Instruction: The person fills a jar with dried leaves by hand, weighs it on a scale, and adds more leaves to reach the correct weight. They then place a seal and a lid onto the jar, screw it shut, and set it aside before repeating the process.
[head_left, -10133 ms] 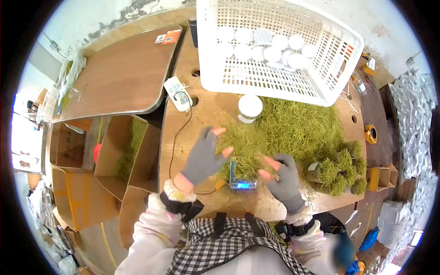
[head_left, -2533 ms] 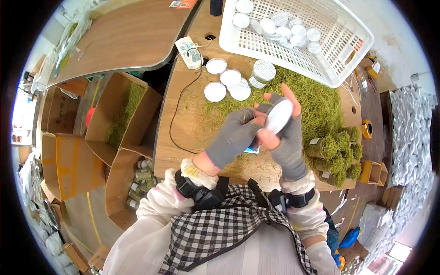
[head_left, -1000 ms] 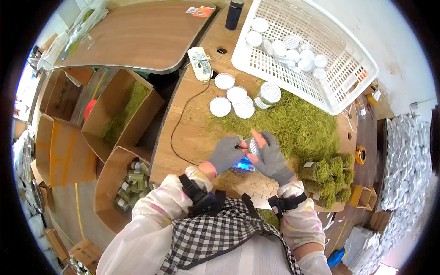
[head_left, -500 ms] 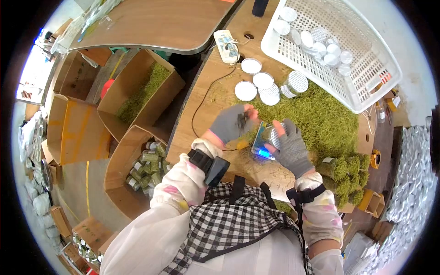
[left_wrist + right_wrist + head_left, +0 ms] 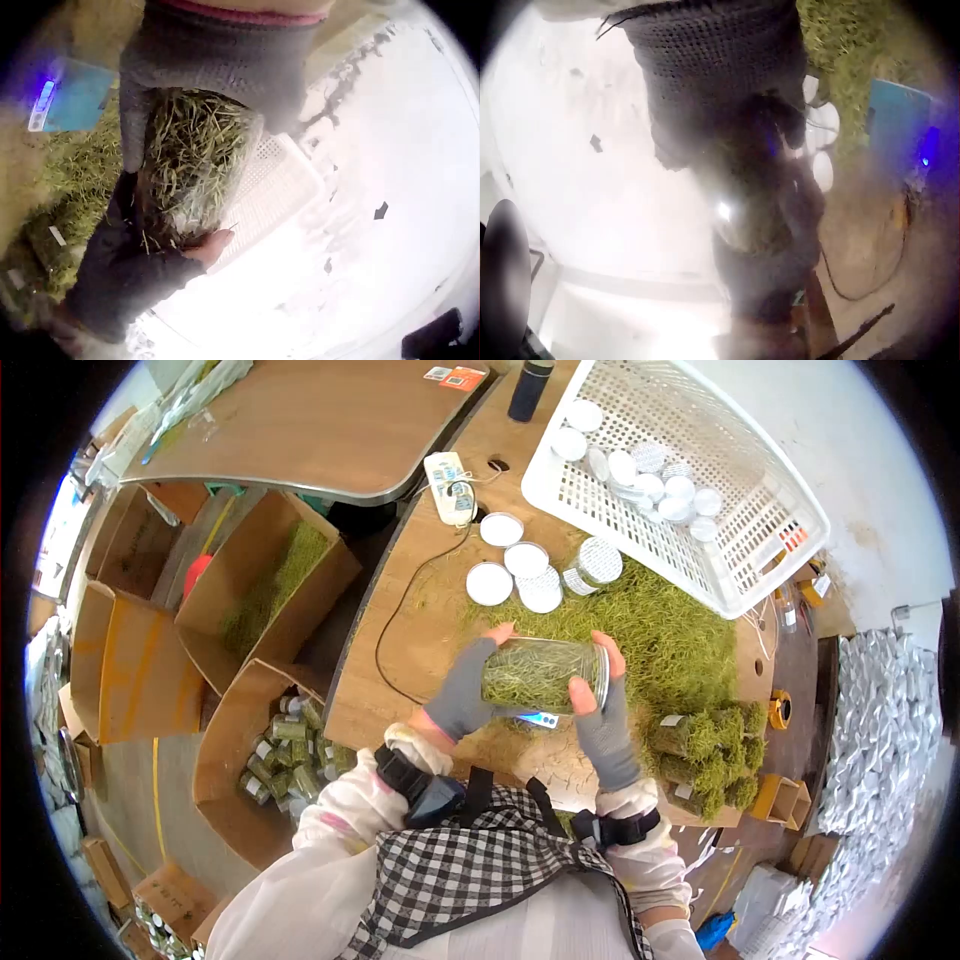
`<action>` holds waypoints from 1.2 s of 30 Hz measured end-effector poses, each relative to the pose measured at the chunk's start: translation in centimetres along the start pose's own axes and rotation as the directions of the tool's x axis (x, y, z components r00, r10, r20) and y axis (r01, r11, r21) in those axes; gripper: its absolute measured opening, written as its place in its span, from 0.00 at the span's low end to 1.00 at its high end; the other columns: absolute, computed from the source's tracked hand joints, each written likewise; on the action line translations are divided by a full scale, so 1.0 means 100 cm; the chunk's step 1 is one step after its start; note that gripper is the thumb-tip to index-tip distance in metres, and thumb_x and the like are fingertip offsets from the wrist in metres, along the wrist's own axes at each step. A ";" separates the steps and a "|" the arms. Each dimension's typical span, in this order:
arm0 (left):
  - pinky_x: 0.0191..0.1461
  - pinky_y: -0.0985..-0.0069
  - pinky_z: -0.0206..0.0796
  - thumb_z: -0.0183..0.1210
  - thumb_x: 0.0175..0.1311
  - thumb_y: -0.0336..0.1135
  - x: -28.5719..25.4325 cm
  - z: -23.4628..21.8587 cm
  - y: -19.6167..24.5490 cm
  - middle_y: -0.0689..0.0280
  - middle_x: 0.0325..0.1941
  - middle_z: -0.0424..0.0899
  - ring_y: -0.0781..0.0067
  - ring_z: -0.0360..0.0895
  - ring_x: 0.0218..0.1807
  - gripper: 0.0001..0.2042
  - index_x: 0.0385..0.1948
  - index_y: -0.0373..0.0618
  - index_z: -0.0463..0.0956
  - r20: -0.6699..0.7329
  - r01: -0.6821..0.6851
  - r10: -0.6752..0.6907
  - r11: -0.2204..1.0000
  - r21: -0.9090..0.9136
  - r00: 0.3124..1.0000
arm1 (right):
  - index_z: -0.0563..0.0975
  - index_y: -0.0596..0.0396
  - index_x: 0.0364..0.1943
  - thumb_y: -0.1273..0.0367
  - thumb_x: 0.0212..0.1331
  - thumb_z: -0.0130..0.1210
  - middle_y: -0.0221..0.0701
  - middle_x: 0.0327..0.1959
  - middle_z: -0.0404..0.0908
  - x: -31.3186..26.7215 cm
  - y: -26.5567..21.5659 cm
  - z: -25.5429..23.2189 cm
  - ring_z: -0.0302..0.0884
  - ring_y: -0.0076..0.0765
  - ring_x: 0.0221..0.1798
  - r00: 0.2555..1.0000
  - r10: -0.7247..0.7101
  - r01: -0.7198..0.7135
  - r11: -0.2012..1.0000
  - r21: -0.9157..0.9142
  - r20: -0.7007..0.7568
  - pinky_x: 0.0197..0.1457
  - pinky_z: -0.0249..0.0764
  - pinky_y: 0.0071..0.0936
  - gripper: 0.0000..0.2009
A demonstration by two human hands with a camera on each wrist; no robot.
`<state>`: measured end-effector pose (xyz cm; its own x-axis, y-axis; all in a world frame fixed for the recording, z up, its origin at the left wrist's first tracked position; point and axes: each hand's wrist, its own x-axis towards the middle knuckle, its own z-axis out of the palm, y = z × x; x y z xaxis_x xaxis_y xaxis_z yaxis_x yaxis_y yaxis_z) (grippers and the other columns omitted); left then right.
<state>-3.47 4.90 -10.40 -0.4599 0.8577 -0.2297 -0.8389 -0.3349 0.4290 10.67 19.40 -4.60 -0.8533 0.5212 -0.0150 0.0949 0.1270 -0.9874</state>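
Note:
A clear jar (image 5: pixel 540 675) packed with dry green plant strands lies on its side in the air between my two gloved hands. My left hand (image 5: pixel 462 690) grips its left end, with fingertips along the far side. At the other end, my right hand (image 5: pixel 608 730) holds the rim between thumb and fingers. Strands press against the wall of the jar (image 5: pixel 199 142) in the left wrist view. Below the jar, a small digital scale (image 5: pixel 540 719) glows blue, mostly covered in the head view; its blue top (image 5: pixel 900 120) shows in the right wrist view.
Loose plant strands (image 5: pixel 670 625) spread across the right of the table. White round lids (image 5: pixel 489 584) and a lidded jar (image 5: pixel 600 560) sit beyond my hands. A white basket (image 5: pixel 690 575) holds more lids. Filled jars (image 5: pixel 680 732) stand at right; cartons (image 5: pixel 225 760) stand at left.
Half a second ago my left hand was apart and my right was over the scale with a patterned disc. Now both hold the jar sideways. Since the oldest frame, several lids lie on the table.

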 end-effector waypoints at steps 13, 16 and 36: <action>0.54 0.71 0.75 0.56 0.73 0.43 -0.013 0.039 0.013 0.60 0.53 0.79 0.67 0.81 0.52 0.21 0.59 0.39 0.68 -0.054 -0.147 0.163 0.962 0.229 0.985 | 0.58 0.61 0.74 0.52 0.77 0.39 0.44 0.68 0.63 -0.006 -0.021 0.000 0.61 0.41 0.71 0.961 -0.241 0.234 0.970 -0.060 -0.136 0.75 0.57 0.38 0.32; 0.56 0.74 0.68 0.54 0.74 0.39 -0.019 0.066 0.025 0.62 0.49 0.73 0.75 0.71 0.51 0.16 0.54 0.36 0.69 -0.039 -0.098 0.121 0.921 0.378 0.992 | 0.60 0.59 0.74 0.53 0.80 0.37 0.39 0.67 0.68 -0.001 -0.049 -0.003 0.66 0.35 0.68 0.986 -0.065 0.090 0.983 0.161 -0.154 0.73 0.62 0.33 0.29; 0.55 0.62 0.67 0.68 0.63 0.43 -0.046 0.102 0.026 0.54 0.53 0.71 0.66 0.69 0.54 0.31 0.59 0.38 0.60 0.586 -0.707 0.442 0.180 0.684 0.680 | 0.62 0.61 0.74 0.44 0.79 0.28 0.42 0.71 0.70 -0.004 -0.104 -0.037 0.73 0.40 0.68 0.990 0.107 -0.140 0.845 0.515 0.094 0.73 0.68 0.38 0.37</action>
<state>-0.58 4.10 0.72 -0.5127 0.6633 0.5451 0.3729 -0.3999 0.8373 11.91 20.99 6.31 -0.8826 0.4503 -0.1355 -0.0642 -0.4008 -0.9139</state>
